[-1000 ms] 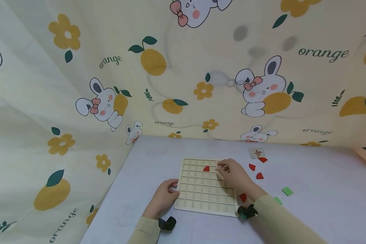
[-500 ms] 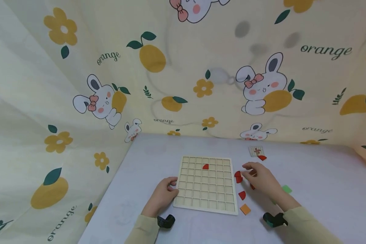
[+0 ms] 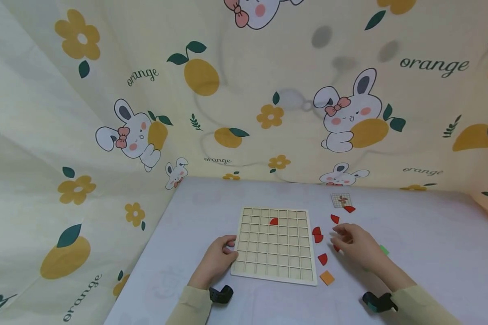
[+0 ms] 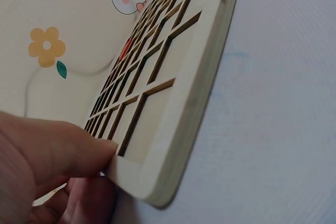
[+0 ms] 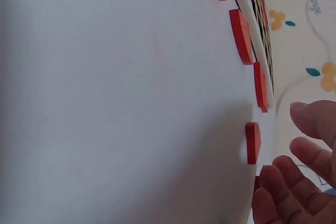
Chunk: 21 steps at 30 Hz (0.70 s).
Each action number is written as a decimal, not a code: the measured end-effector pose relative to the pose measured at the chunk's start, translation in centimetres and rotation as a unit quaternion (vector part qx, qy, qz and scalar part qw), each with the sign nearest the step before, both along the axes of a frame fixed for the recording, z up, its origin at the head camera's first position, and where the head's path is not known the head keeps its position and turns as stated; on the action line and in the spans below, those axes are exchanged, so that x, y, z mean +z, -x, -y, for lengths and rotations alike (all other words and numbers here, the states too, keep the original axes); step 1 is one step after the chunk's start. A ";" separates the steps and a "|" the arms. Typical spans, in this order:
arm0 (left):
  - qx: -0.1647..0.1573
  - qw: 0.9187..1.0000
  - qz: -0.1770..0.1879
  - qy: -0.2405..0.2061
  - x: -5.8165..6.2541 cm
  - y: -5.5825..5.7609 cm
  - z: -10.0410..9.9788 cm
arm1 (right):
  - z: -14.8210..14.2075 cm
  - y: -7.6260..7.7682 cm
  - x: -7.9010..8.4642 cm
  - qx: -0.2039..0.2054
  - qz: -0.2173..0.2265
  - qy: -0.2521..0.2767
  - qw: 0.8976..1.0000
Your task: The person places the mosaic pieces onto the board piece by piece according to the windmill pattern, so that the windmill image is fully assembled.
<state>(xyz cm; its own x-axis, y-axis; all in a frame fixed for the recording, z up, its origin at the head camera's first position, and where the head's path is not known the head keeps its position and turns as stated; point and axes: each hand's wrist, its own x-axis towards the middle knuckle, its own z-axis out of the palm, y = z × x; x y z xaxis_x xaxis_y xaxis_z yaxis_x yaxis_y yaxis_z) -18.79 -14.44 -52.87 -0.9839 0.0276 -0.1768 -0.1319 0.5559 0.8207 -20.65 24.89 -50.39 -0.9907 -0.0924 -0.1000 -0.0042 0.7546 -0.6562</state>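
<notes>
A cream grid board [image 3: 277, 253] lies flat on the table, with one red quarter-round tile [image 3: 274, 221] in a cell near its far side. My left hand [image 3: 216, 262] grips the board's left edge. In the left wrist view its thumb [image 4: 68, 148] presses on the rim near the corner. To the right of the board, my right hand [image 3: 359, 246] hovers with relaxed, slightly bent fingers and nothing between them. Partly under those fingertips is a red tile [image 3: 336, 248]. Other red tiles [image 3: 323, 259] lie along the board's right side, also seen standing out as thick red pieces [image 5: 241, 36] in the right wrist view.
An orange square tile [image 3: 327, 277] is near the board's front right corner. Behind my right hand shows a green tile [image 3: 384, 249], partly covered. A small pattern card [image 3: 341, 200] with a pinwheel picture lies at the back, a red tile [image 3: 349, 209] at its corner.
My right hand has moved from over the board to the right, then slightly nearer. Two red tiles by the board's right edge came into view. The left hand keeps its hold.
</notes>
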 end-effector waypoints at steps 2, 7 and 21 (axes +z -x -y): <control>-0.002 1.000 -0.001 0.000 -0.1 0.0 0.0 | -0.2 -0.2 -0.2 -0.005 0.006 -0.003 1.000; -0.003 1.000 -0.010 0.012 -0.4 0.1 0.2 | -0.6 -0.3 -0.7 -0.018 0.025 -0.017 0.999; 0.000 1.000 -0.003 0.005 -0.3 0.0 0.2 | -0.9 -0.9 -1.4 -0.034 0.034 -0.036 0.998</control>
